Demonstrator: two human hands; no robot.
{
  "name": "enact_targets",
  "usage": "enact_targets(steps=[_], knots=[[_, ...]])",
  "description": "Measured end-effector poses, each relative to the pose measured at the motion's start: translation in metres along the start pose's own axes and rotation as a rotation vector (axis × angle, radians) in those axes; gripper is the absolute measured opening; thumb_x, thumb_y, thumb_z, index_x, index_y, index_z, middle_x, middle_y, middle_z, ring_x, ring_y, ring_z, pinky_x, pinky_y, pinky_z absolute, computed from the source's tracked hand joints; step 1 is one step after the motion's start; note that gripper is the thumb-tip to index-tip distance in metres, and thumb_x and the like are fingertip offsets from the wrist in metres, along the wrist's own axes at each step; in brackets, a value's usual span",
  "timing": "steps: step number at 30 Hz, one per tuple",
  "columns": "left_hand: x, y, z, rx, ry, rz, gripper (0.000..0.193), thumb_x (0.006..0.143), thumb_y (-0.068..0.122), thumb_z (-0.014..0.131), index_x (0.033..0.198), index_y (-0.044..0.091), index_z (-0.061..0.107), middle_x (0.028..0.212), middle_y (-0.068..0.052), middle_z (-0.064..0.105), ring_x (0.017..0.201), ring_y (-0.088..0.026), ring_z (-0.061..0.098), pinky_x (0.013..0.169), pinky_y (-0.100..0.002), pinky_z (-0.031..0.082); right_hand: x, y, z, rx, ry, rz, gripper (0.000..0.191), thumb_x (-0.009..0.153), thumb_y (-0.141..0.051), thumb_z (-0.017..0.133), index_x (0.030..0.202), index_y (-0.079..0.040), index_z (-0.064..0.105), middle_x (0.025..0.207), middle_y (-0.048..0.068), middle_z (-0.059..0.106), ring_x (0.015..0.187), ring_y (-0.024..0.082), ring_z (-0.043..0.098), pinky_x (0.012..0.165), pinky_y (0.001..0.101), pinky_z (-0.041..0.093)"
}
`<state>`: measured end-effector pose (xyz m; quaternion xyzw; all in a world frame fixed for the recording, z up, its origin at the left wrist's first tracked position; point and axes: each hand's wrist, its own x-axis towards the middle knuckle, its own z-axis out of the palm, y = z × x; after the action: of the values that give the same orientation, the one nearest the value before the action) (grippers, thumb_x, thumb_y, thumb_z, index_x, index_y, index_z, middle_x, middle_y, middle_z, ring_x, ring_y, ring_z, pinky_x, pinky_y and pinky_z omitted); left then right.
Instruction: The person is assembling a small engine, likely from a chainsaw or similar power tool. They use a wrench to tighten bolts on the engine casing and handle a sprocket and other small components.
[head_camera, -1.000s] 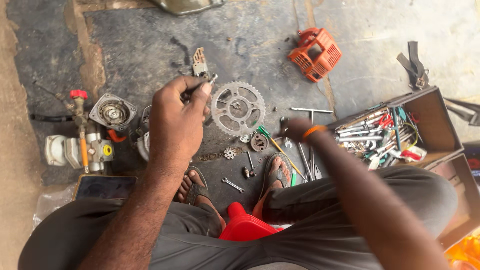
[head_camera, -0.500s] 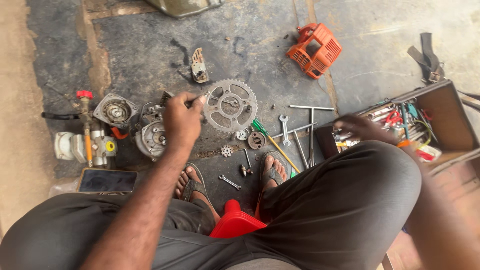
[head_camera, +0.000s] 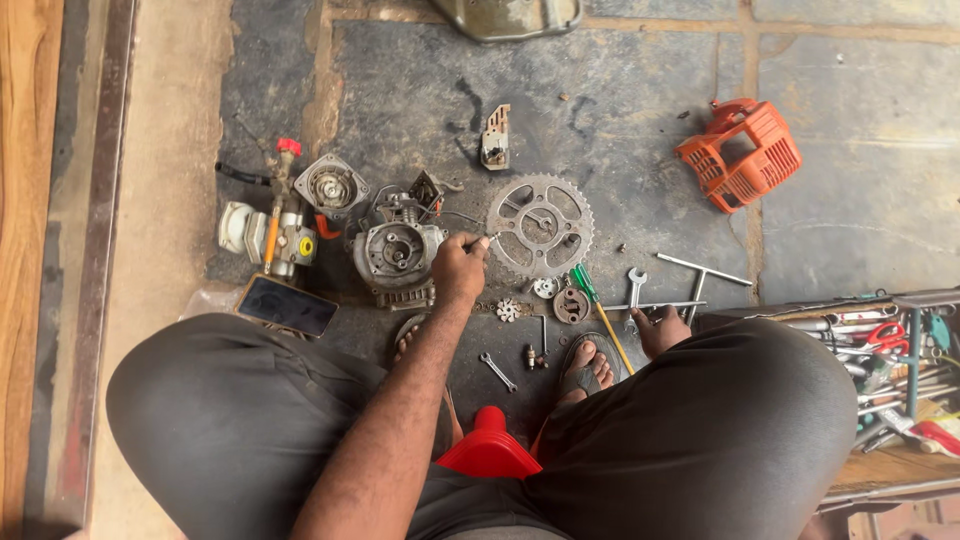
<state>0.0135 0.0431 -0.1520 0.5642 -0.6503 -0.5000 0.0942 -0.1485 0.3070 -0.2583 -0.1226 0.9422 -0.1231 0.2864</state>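
My left hand (head_camera: 458, 270) has its fingers curled together, pinching a thin metal tool (head_camera: 480, 240) whose tip pokes out to the right toward the toothed sprocket (head_camera: 540, 225); the tool's long axis runs roughly left to right. The hand hovers between the grey engine casing (head_camera: 398, 255) and the sprocket, which lies flat on the stone floor (head_camera: 640, 120). My left forearm reaches straight out from between my knees. My right hand (head_camera: 662, 330) rests low beside my right knee, near the T-handle wrench (head_camera: 700, 275); I cannot tell whether its fingers are spread or closed. A dark flat rectangular phone (head_camera: 288, 305) lies by my left knee. An orange plastic cover (head_camera: 740, 153) sits well apart to the right, and an open toolbox (head_camera: 900, 350) stands further right.
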Motion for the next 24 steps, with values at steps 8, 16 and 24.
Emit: enact_targets(steps=[8, 16, 24], knots=[[0.015, -0.005, -0.007, -0.080, 0.012, -0.078, 0.019, 0.096, 0.021, 0.072, 0.104, 0.004, 0.070, 0.090, -0.008, 0.076, 0.072, -0.014, 0.071, 0.063, -0.033, 0.060, 0.004, -0.016, 0.015, -0.111, -0.024, -0.126, 0.057, 0.092, -0.057, 0.071, 0.115, -0.005, 0.070, 0.105, 0.021, 0.077, 0.101, 0.040, 0.074, 0.087, 0.0487, 0.058], [0.033, -0.019, -0.007, 0.010, 0.174, 0.135, 0.028, 0.090, 0.029, 0.080, 0.097, 0.003, 0.071, 0.091, -0.011, 0.076, 0.082, -0.025, 0.075, 0.073, -0.040, 0.060, 0.001, -0.043, 0.016, 0.508, -0.403, 0.072, 0.037, 0.095, -0.036, 0.066, 0.103, -0.001, 0.071, 0.088, 0.019, 0.074, 0.080, 0.033, 0.072, 0.072, 0.0463, 0.057], [0.046, -0.033, -0.014, -0.157, 0.081, 0.047, 0.028, 0.092, 0.028, 0.074, 0.103, 0.004, 0.068, 0.094, -0.010, 0.075, 0.081, -0.019, 0.074, 0.071, -0.036, 0.062, 0.014, -0.004, -0.097, 1.319, -0.537, -0.131, 0.037, 0.089, -0.045, 0.058, 0.110, -0.015, 0.066, 0.104, 0.012, 0.072, 0.081, 0.028, 0.069, 0.071, 0.0455, 0.058]])
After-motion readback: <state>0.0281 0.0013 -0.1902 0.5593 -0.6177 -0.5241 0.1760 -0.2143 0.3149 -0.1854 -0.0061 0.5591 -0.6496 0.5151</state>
